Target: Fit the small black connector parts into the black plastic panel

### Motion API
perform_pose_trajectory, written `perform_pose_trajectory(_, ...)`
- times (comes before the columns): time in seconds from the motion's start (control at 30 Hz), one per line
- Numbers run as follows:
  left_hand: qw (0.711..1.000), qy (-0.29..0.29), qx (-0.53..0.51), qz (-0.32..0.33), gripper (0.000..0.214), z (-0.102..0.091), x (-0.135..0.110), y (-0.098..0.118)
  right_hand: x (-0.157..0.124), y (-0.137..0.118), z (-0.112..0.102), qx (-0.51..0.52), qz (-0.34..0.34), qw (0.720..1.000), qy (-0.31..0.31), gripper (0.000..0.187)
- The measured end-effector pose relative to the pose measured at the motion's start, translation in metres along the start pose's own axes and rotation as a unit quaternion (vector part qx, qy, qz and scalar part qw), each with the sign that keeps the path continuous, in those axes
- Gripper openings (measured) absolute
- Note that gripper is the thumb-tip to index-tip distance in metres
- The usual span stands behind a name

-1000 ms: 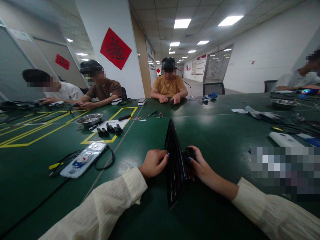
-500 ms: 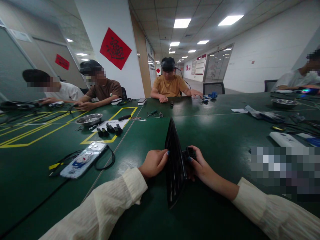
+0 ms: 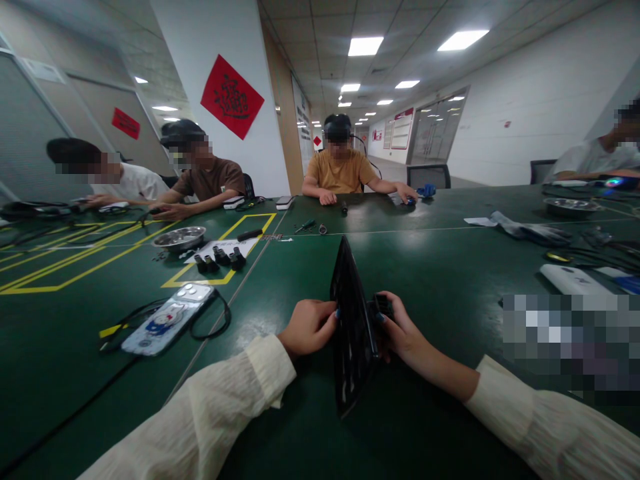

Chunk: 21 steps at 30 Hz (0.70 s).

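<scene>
A thin black panel (image 3: 350,347) with a glossy face stands on edge, slightly tilted, in front of me. At its left face is my left hand (image 3: 310,327), thumb and forefinger pinched together against the surface; whatever lies between the fingertips is hidden. My right hand (image 3: 403,333) is behind the panel, its fingers wrapped round a black ribbed block (image 3: 384,305) that sits against the panel's back. Some right fingertips are out of sight behind the block. Both thumbs show dark blue nails.
A phone (image 3: 170,320) with cables lies on the green table (image 3: 280,427) at the left. Beyond it are several black cylindrical parts (image 3: 220,260) and a metal bowl (image 3: 179,239). Co-workers sit round the table, one person (image 3: 340,167) opposite. A white device (image 3: 575,280) is at right.
My hands and the panel stay nearly in place; the panel's right edge has shifted slightly right. The person opposite has moved a hand onto a blue item.
</scene>
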<state>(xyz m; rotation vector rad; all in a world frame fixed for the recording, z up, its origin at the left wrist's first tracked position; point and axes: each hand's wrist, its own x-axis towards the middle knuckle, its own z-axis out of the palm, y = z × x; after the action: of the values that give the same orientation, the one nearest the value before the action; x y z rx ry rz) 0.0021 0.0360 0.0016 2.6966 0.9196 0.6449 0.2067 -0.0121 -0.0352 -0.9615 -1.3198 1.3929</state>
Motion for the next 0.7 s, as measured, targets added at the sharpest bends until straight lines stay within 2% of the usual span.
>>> perform_pose_trajectory(0.23, 0.999, 0.009, 0.024, -0.04, 0.041, 0.0021, 0.0006, -0.0018, -0.0003, -0.001, 0.0015, -0.003, 0.003, 1.0, 0.007, 0.056)
perform_pose_trajectory(0.53, 1.0, -0.012, -0.008, 0.0, 0.038, 0.0003, 0.0002, -0.0015, -0.0015, -0.0032, 0.0008, -0.005, 0.003, 1.0, 0.006, 0.054)
perform_pose_trajectory(0.7, 0.999, -0.005, -0.017, -0.031, 0.042, 0.0008, 0.0003, -0.0021, -0.0017, -0.0044, 0.0012, -0.009, 0.0, 1.0, 0.005, 0.056)
